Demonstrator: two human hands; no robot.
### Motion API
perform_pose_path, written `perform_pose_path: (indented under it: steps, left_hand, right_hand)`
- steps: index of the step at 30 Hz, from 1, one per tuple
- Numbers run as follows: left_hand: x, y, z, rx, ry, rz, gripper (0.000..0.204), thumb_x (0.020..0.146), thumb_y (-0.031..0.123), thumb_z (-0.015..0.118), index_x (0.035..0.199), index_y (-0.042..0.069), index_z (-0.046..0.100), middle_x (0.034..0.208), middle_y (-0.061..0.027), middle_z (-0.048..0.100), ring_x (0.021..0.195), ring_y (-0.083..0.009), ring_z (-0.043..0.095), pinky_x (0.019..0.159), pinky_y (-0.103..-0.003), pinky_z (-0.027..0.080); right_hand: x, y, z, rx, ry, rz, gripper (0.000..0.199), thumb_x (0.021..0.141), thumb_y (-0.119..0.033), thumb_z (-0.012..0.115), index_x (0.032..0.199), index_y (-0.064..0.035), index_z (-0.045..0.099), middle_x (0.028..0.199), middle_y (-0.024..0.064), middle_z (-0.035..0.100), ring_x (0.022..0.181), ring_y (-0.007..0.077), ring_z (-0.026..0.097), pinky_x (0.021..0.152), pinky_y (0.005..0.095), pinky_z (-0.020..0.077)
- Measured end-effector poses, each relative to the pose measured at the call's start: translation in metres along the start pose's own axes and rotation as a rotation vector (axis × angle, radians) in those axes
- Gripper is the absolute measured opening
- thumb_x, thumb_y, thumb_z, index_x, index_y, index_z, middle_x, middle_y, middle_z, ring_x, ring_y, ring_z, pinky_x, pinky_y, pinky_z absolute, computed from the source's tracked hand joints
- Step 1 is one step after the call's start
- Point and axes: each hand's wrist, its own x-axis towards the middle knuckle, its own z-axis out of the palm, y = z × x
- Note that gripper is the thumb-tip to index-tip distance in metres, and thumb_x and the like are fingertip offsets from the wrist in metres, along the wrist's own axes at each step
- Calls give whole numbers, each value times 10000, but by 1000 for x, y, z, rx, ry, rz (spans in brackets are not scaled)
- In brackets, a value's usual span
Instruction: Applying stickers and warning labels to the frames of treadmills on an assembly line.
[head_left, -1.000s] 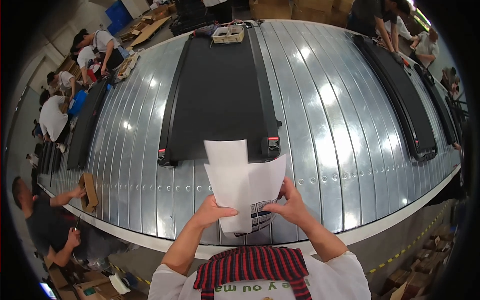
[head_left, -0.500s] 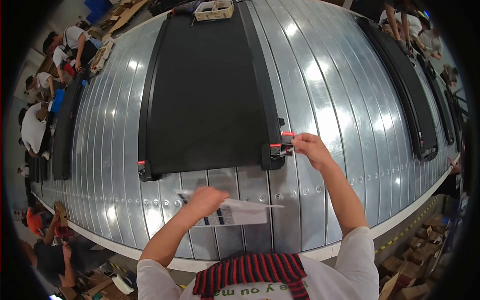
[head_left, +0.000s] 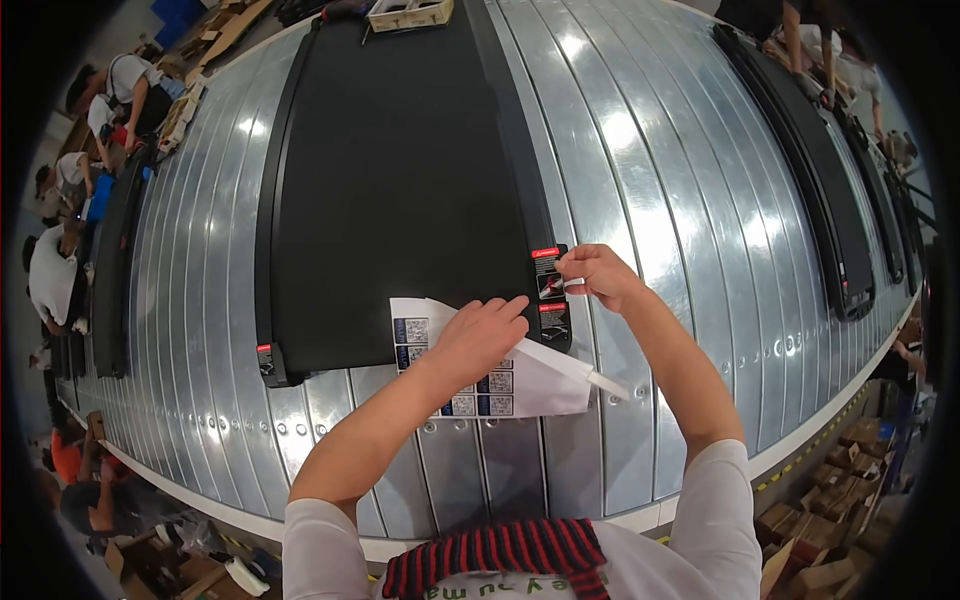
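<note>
My left hand (head_left: 482,338) grips a white sheet of stickers (head_left: 545,388) with rows of printed square codes, holding it over the near edge of a long black panel (head_left: 400,190). The sheet's right side is curled. My right hand (head_left: 602,276) pinches a red-and-black label (head_left: 546,266) by its right side, at the panel's right rail near the corner. Whether the label is fully stuck down, I cannot tell. Just below it, a second red-topped label (head_left: 553,320) sits on the corner piece. Another small label (head_left: 265,358) marks the left corner.
The panel lies on a ribbed metal tabletop (head_left: 670,230). A parts tray (head_left: 410,14) rests on its far end. More black panels lie at the right (head_left: 800,170) and left (head_left: 115,270), with people around them. Cardboard boxes (head_left: 820,500) stand below the table's right edge.
The sheet in my left hand has come up and right, over the panel's near edge. My right hand has moved slightly left with the label, onto the rail. The view has shifted a little.
</note>
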Motion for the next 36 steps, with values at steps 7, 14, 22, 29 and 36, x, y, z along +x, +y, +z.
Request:
perform_pose_path:
  steps: [7,14,22,29,36]
  left_hand:
    - [7,-4,-1,10,-81,-23,196,618,1,551,805,41,508,1141,-108,478,952,-226,480,721,-334,420]
    - [5,-5,3,20,-104,-35,163,635,17,535,793,43,510,1138,-94,479,926,-221,477,711,-324,431]
    - [10,-7,2,27,-75,21,132,628,16,534,753,43,502,1139,-80,477,848,-222,480,638,-319,439]
    - [23,-5,2,69,-120,32,53,626,46,574,678,53,565,1111,-60,480,820,-198,493,588,-307,442]
    - [27,0,0,103,-135,22,53,646,66,565,689,51,592,1086,-72,498,823,-196,505,583,-301,455]
  right_hand:
    - [2,2,2,-29,46,12,73,761,-101,586,723,-58,541,747,34,564,717,131,534,658,286,444]
    - [4,2,5,-28,68,9,82,758,-99,589,707,-62,538,729,31,559,696,126,523,643,281,438]
    - [8,4,3,-45,98,0,93,750,-104,599,688,-68,539,717,29,557,670,121,511,615,271,430]
    - [9,5,3,-44,110,-20,99,743,-104,603,684,-61,536,713,32,556,667,119,510,609,267,428]
    - [9,17,6,-542,259,-299,157,732,-127,621,762,-1,531,768,83,549,677,163,533,564,272,443]
